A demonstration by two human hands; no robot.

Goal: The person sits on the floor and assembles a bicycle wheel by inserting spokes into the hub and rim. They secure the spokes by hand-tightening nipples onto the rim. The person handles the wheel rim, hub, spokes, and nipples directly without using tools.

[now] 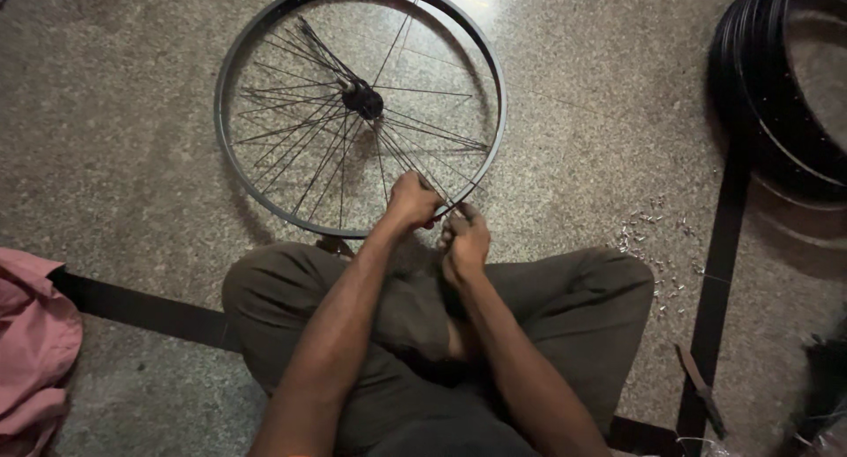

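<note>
The speckled stone floor [132, 139] is the largest thing; it lies open and bare to the left of the hands and beyond the wheel. The bicycle wheel rim [231, 170] lies flat on this floor just in front of the hands, and its near edge passes directly under them. Its far edge is cut off by the top border of the picture. The hub [362, 98] sits beyond the grip, and thin spokes [300, 131] run from it to the rim, some of them loose and crossing.

Far to the right of the grip, a stack of black rims [776, 95] is only partly in view. A pink cloth [31, 333] lies well to the left, also cut off. Small metal nipples [653, 236] are scattered on the floor, near and to the right of the grip.

The left hand [413, 201] is clenched around spokes at the near rim. The right hand [465, 238] is curled just beside it, pinching something small at the rim; I cannot tell exactly what, because the fingers hide it.
</note>
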